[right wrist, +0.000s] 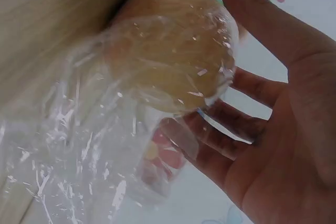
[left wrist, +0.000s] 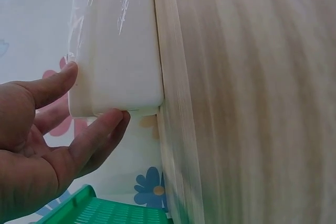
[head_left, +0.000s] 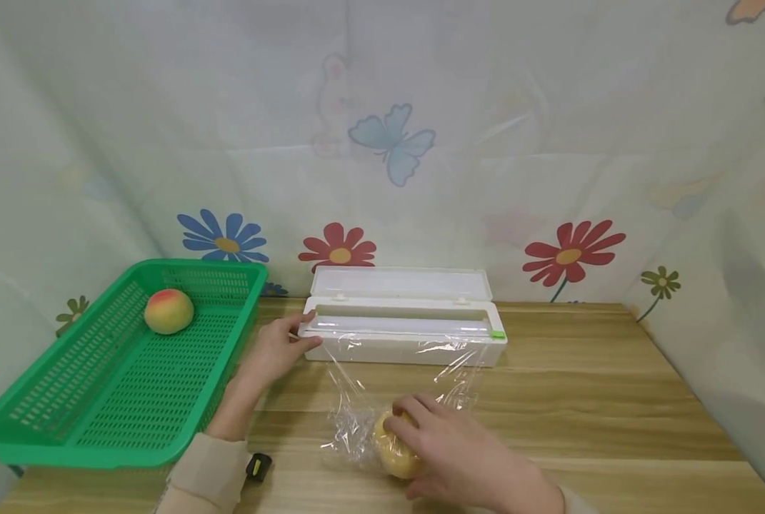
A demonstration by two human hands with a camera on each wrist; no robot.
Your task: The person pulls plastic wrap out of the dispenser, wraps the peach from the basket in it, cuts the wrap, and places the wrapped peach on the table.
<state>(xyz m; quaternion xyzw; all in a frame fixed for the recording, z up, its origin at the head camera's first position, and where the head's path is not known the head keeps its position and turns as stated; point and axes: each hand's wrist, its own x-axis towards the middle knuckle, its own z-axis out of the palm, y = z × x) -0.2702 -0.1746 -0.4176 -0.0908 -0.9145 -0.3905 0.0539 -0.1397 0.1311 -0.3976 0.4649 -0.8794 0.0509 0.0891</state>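
Both hands are bare: no gloves, rings or markings are visible on the left hand or the right hand. The left forearm is covered by a beige long sleeve with a soft, slightly gathered cuff ending at the wrist. A small black device with a yellow detail sits beside that cuff on the wrist. At the right wrist, only a narrow strip of the same beige sleeve shows. Fingernails are short and unpainted.
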